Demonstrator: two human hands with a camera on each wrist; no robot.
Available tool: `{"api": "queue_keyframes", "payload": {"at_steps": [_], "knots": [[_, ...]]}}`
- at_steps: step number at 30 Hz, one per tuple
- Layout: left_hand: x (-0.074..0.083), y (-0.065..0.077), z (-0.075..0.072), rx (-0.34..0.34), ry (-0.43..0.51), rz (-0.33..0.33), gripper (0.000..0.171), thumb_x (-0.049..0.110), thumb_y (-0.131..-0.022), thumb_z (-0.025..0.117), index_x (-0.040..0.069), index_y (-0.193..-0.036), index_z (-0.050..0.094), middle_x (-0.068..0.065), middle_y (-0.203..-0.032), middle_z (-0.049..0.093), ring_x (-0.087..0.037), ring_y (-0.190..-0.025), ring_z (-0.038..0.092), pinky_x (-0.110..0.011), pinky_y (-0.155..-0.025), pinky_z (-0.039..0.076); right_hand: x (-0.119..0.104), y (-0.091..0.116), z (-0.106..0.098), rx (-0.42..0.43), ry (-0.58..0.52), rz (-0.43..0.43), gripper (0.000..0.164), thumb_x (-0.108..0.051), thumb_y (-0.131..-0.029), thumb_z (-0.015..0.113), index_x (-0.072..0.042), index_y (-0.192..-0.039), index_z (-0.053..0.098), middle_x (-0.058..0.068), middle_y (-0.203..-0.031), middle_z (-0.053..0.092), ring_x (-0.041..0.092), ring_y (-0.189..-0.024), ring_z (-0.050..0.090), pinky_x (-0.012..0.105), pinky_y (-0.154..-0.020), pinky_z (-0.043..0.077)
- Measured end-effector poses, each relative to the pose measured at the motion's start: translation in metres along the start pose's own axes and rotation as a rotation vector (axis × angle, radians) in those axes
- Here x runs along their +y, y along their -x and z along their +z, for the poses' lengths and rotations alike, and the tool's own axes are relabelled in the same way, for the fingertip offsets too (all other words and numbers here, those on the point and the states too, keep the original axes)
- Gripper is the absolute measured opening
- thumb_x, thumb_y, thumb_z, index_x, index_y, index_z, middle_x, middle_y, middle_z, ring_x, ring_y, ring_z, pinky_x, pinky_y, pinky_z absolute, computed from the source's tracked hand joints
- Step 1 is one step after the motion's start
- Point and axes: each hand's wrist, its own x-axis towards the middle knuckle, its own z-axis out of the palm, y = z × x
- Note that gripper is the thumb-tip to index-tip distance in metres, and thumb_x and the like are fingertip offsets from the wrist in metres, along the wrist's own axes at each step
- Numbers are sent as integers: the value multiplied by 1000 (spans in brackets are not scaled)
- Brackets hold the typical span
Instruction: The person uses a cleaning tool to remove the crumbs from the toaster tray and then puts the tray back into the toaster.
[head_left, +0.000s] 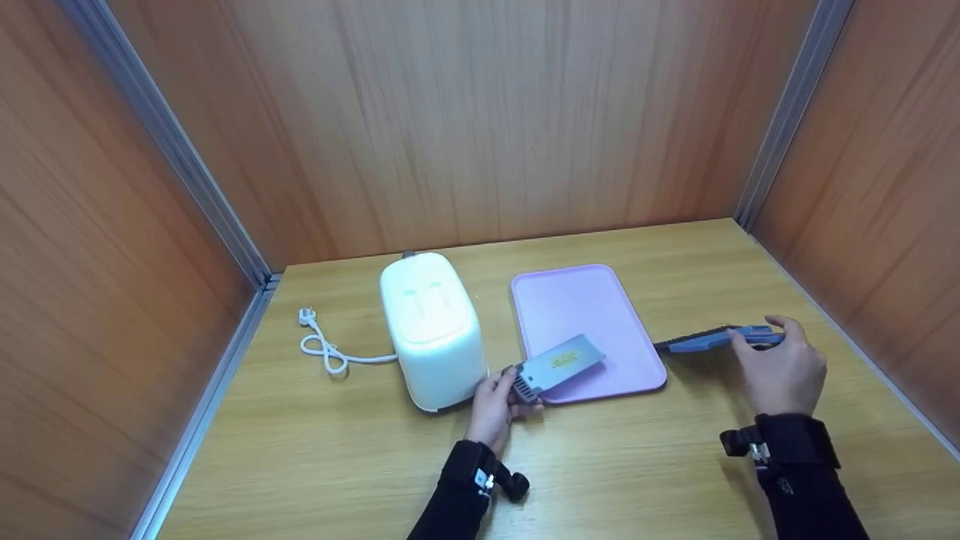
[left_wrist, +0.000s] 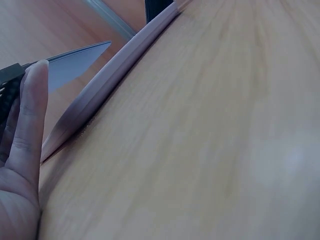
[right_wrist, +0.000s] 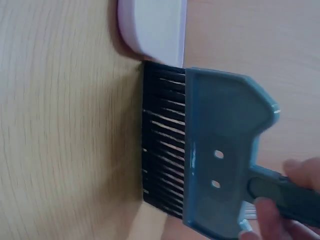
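My left hand [head_left: 493,411] pinches the dark ribbed end of a flat grey plate with gold print [head_left: 564,361]; its exact kind is unclear. The plate [left_wrist: 75,65] slants over the near part of a pink tray [head_left: 570,307], apart from the tray's surface. At the right, my right hand [head_left: 784,367] grips the handle of a blue hand brush [head_left: 705,341] with thumb and fingers. The brush's black bristles [right_wrist: 162,140] stand on edge by the tabletop, their far corner close to the tray's rim [right_wrist: 130,30]. Whether they touch it I cannot tell.
A white toaster-like appliance [head_left: 433,330] stands just left of the tray, beside my left hand. Its white cord [head_left: 330,351] with a plug lies looped on the table to its left. Wood panels [head_left: 487,120] enclose the wooden tabletop [head_left: 337,465] at the back and both sides.
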Motion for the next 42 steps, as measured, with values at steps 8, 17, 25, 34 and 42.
{"api": "queue_keyframes", "payload": {"at_steps": [8,17,25,34,42], "knots": [[-1,0,1,-4,13,-6,42,23,-104,50,-11,-128,52,-22,-110,68,-27,-84,70,-39,-75,62,4,3,10,126,-297,92,49,-45,-74,83,-7,-104,76,10,-97,75,-7,-72,61,5,-68,47],[-2,2,-1,-2,18,1,42,23,-104,49,-11,-129,52,-22,-107,69,-26,-79,70,-38,-73,62,0,6,2,95,-137,23,53,-56,-81,74,-7,-101,73,12,-93,73,-2,-69,61,15,-63,44],[-5,1,-2,5,29,-4,42,23,-103,51,-12,-127,53,-22,-106,69,-26,-78,70,-38,-72,62,4,0,2,24,-84,62,52,-52,-93,60,-1,-102,62,13,-79,68,15,-60,58,27,-55,39],[-6,2,-1,-12,29,2,42,23,-103,51,-13,-125,53,-22,-100,70,-25,-72,70,-38,-70,62,4,-2,6,122,-321,159,30,-35,-98,55,-8,-112,58,-7,-82,61,-6,-53,56,9,-56,46],[0,3,-1,-14,24,-4,41,25,-104,49,-11,-124,55,-23,-104,69,-26,-72,70,-38,-72,62,-21,-16,-2,125,-849,293,11,-19,-101,52,-9,-106,56,2,-81,63,9,-53,62,16,-51,54]]}}
